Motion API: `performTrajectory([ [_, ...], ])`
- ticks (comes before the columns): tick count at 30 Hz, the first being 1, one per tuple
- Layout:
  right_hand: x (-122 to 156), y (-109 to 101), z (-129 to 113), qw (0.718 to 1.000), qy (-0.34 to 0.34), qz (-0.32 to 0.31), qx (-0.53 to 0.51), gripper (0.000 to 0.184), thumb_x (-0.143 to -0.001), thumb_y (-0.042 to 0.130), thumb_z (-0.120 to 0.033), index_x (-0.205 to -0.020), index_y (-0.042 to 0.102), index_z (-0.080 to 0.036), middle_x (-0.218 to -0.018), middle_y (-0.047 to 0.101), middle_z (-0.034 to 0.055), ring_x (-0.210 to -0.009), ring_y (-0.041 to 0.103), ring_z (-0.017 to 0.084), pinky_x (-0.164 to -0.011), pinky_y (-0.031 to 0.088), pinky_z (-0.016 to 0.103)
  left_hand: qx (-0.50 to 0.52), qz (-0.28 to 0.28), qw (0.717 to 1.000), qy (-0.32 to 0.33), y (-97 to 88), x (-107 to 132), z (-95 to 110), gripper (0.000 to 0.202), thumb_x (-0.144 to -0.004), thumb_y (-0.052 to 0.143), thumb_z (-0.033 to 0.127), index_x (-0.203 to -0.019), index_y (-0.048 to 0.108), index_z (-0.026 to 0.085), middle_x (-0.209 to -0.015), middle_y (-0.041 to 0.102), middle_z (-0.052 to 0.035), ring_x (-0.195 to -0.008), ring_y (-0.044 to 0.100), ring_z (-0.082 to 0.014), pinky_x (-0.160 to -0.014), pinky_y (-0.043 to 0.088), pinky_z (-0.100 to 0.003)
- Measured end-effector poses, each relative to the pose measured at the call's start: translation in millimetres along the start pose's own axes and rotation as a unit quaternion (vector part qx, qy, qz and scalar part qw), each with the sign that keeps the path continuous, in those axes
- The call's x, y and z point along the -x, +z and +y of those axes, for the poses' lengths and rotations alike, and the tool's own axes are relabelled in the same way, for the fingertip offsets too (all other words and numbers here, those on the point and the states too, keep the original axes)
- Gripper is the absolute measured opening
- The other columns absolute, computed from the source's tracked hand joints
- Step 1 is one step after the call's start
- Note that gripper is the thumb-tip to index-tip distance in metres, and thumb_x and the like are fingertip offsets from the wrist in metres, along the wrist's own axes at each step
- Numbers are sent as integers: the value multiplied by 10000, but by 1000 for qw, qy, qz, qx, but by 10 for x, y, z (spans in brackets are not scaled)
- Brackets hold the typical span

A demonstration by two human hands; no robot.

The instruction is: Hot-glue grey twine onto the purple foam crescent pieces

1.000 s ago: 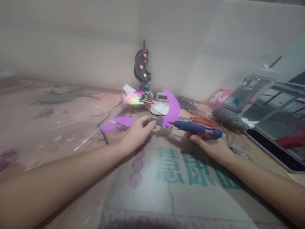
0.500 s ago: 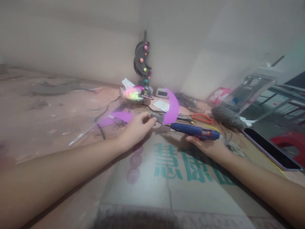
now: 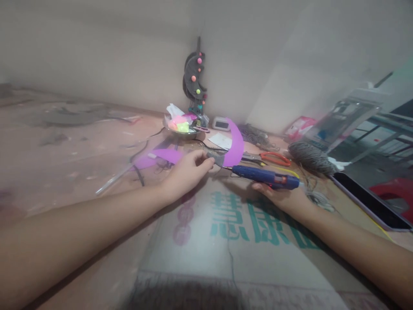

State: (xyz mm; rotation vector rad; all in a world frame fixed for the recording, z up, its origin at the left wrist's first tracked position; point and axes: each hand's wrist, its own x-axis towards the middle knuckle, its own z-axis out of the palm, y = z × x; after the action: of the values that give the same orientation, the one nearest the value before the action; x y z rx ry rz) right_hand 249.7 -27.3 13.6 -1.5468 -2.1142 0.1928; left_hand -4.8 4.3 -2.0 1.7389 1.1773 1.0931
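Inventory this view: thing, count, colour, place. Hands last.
Glue gun: 1, blue, right of centre
Crescent: 1, purple with grey end, centre
Flat pieces: count unclear, purple, left
Rod: 1, clear, left
Arc: 1, grey, back left
Bowl: 1, metallic, back centre
Ornament: 1, grey, behind bowl
Device: 1, white, right of bowl
Paper: 1, white, before device
Tool: 1, orange-handled, right
Yarn: 2+ bundles, grey, right
Phone: 1, black, far right
Packet: 1, pink, back right
Container: 1, clear, back right
Red object: 1, red, right edge
Printed board: 1, pale, front centre
Table: 1, pinkish, underneath
Left hand: 1, bare, pinching grey end
Right hand: 1, bare, around glue gun
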Motion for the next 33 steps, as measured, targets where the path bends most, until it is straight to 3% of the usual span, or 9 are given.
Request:
performTrajectory([
  [7, -3, 3, 44, 1000, -11, -21, 2, 187, -796, 588, -419, -718, 597, -248, -716, 654, 51, -758, 637, 272, -725, 514, 419, -8, -8, 1000, -4, -11, -6, -1, 276, -858, 502, 418, -737, 563, 177, -652, 559, 13, -566, 479, -120, -535, 347, -235],
  [14, 20, 76, 84, 997, -47, 63, -6, 129, -769, 642, -353, -714, 605, -243, -676, 654, 19, -733, 652, 245, -658, 531, 362, -25, -21, 999, -6, -25, -1, 12, 297, -875, 472, 444, -761, 549, 181, -681, 556, 22, -606, 497, -125, -577, 361, -246],
  [27, 10, 60, 71, 997, -65, 37, -12, 140, -791, 627, -362, -707, 587, -257, -661, 662, -2, -634, 647, 208, -594, 527, 320, -28, -20, 999, -8, -20, -8, -6, 298, -881, 467, 450, -766, 543, 185, -681, 549, 24, -621, 495, -127, -581, 363, -250],
  [33, 14, 78, 70, 996, -54, 65, -12, 127, -772, 642, -358, -718, 598, -252, -662, 660, 1, -641, 646, 211, -602, 529, 324, -35, -22, 999, -2, -20, -20, -13, 294, -875, 473, 439, -745, 531, 181, -692, 561, 14, -646, 511, -137, -587, 374, -253],
])
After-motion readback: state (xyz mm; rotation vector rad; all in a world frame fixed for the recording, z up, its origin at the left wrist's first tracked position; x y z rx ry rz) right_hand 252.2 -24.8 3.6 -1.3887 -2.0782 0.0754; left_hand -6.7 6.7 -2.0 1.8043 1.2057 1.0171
